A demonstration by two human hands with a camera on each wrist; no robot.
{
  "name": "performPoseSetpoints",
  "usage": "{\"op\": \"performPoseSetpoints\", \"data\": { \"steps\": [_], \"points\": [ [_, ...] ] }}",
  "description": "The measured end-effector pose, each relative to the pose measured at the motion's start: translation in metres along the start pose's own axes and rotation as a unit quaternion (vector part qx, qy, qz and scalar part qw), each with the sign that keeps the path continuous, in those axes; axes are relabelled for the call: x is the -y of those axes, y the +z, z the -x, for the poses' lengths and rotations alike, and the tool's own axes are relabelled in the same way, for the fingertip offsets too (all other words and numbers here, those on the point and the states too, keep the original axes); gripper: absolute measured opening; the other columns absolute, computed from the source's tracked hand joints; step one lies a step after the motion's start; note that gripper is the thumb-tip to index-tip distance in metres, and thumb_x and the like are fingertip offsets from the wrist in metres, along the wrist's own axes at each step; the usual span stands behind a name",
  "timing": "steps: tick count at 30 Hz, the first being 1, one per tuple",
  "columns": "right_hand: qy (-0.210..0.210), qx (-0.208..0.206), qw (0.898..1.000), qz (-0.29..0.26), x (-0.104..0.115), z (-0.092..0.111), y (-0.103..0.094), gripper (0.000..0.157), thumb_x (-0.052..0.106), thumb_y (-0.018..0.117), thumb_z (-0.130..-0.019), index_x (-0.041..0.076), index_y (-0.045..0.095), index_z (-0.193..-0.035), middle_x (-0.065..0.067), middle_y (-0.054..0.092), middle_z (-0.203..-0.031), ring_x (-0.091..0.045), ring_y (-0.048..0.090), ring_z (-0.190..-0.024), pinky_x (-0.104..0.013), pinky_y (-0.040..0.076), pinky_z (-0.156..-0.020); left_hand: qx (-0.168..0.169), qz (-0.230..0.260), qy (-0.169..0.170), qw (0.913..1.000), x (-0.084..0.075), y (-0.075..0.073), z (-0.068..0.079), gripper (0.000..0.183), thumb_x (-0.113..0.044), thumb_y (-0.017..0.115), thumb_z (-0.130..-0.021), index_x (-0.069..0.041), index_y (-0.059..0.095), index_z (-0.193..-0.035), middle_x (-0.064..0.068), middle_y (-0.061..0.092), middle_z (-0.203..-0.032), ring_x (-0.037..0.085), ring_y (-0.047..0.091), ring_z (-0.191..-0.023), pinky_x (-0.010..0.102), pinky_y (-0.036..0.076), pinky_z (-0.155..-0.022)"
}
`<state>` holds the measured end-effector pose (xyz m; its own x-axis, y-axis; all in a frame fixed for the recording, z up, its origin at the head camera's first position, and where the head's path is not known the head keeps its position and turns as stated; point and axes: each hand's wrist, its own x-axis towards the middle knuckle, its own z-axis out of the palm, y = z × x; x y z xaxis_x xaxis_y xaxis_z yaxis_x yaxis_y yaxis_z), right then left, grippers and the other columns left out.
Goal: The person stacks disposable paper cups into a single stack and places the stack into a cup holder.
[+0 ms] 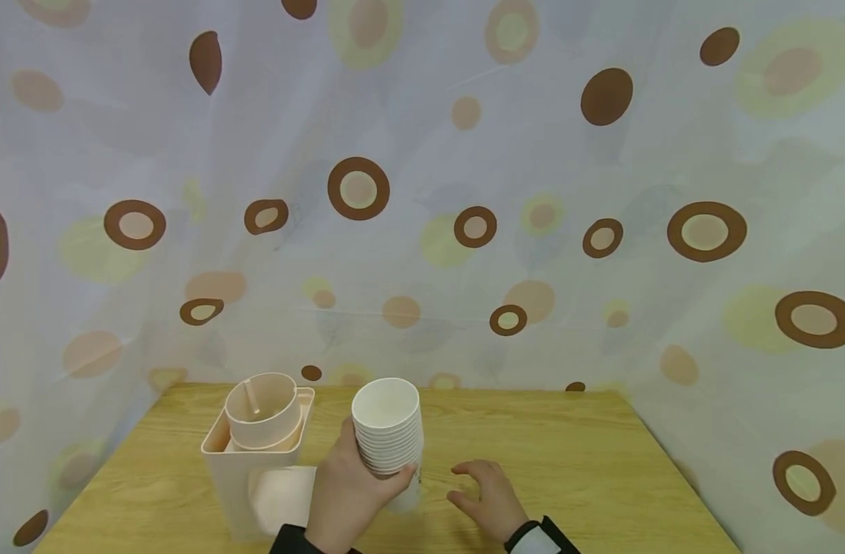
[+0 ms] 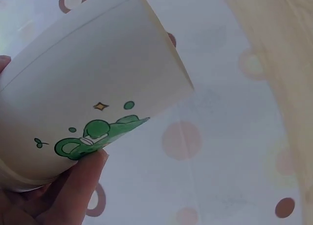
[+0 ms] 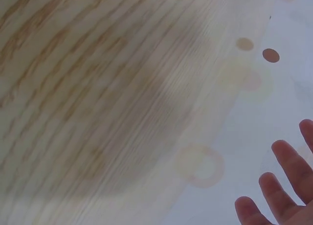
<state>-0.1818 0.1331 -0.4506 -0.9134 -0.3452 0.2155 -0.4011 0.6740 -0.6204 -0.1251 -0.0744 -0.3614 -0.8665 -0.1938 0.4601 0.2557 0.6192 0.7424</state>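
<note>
My left hand (image 1: 353,481) grips a stack of white paper cups (image 1: 388,435), its fingers and thumb wrapped around the sides. The rims lie nested close together at the top, with the top cup's mouth facing up. In the left wrist view, a green cartoon print shows on the outer wall of a paper cup (image 2: 93,73), and a fingertip (image 2: 93,171) presses beside it. To the right of the stack, my right hand (image 1: 488,496) hovers over the table with fingers apart and loosely bent, holding nothing. Its spread fingers (image 3: 279,191) also appear in the right wrist view.
A cream box-shaped holder (image 1: 232,485) stands on the table just left of my left hand. Inside its top sits a round cream container (image 1: 263,431); a rounded white part (image 1: 284,496) juts from its front. Behind the wooden table (image 1: 533,431) hangs a dotted curtain (image 1: 422,269).
</note>
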Motion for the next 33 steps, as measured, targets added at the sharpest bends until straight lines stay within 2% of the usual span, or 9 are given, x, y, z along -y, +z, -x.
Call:
{"op": "performPoseSetpoints", "data": {
  "steps": [6,9,15,18,23,28,33],
  "points": [
    [0.006,0.02,1.0,-0.014,0.004,-0.001,-0.002,0.037,0.022,0.068,-0.082,-0.002,0.065,-0.109,-0.02,0.066,-0.109,-0.043,0.05,-0.107,-0.061,0.044,-0.087,-0.053,-0.009,0.028,0.9981,-0.01,-0.021,-0.01,0.079,-0.027,0.085,-0.057,0.002,0.049,-0.121,0.016,0.068,-0.104,0.027,0.067,-0.089,0.046,0.057,-0.073],
    [0.009,0.028,0.999,-0.022,0.005,-0.001,-0.003,0.038,0.023,0.067,-0.082,-0.003,0.064,-0.11,-0.02,0.065,-0.11,-0.042,0.049,-0.107,-0.061,0.044,-0.086,-0.077,-0.011,0.03,0.9965,-0.013,-0.028,-0.014,0.078,-0.025,0.086,-0.056,0.002,0.049,-0.119,0.018,0.067,-0.104,0.03,0.067,-0.09,0.048,0.057,-0.073],
    [0.004,0.025,0.999,-0.021,0.005,-0.002,-0.001,0.036,0.022,0.067,-0.082,-0.002,0.065,-0.109,-0.019,0.066,-0.109,-0.041,0.05,-0.107,-0.06,0.044,-0.087,-0.092,-0.008,0.006,0.9957,-0.018,-0.039,-0.016,0.084,-0.026,0.086,-0.056,0.001,0.044,-0.124,0.02,0.064,-0.111,0.031,0.065,-0.098,0.05,0.056,-0.077],
    [0.004,0.026,0.999,-0.023,0.005,-0.002,-0.001,0.036,0.023,0.067,-0.083,-0.002,0.065,-0.109,-0.019,0.066,-0.109,-0.041,0.05,-0.106,-0.06,0.044,-0.086,-0.107,-0.009,-0.003,0.9942,-0.02,-0.045,-0.017,0.086,-0.027,0.087,-0.055,0.001,0.044,-0.124,0.021,0.064,-0.11,0.032,0.065,-0.097,0.05,0.056,-0.076],
    [0.01,0.035,0.999,-0.027,0.005,-0.003,-0.001,0.036,0.024,0.067,-0.083,-0.002,0.065,-0.109,-0.018,0.066,-0.11,-0.041,0.05,-0.107,-0.06,0.043,-0.086,-0.128,-0.01,-0.012,0.9916,-0.02,-0.058,-0.02,0.085,-0.024,0.085,-0.06,0.002,0.041,-0.128,0.023,0.065,-0.109,0.035,0.066,-0.092,0.053,0.055,-0.073],
    [0.014,0.037,0.999,-0.028,0.006,-0.003,-0.001,0.036,0.024,0.067,-0.083,-0.001,0.065,-0.109,-0.019,0.065,-0.11,-0.041,0.049,-0.106,-0.061,0.043,-0.086,-0.169,0.001,-0.017,0.9855,-0.017,-0.074,-0.028,0.085,-0.019,0.084,-0.061,0.003,0.039,-0.129,0.023,0.061,-0.112,0.038,0.064,-0.094,0.055,0.054,-0.074],
    [0.017,0.039,0.999,-0.026,0.006,-0.003,0.0,0.035,0.023,0.066,-0.083,-0.001,0.065,-0.109,-0.019,0.065,-0.11,-0.041,0.049,-0.107,-0.061,0.043,-0.086,-0.222,0.014,-0.018,0.9747,-0.012,-0.086,-0.034,0.083,-0.017,0.085,-0.058,0.003,0.042,-0.127,0.022,0.062,-0.112,0.037,0.064,-0.093,0.055,0.055,-0.071]
  ]
}}
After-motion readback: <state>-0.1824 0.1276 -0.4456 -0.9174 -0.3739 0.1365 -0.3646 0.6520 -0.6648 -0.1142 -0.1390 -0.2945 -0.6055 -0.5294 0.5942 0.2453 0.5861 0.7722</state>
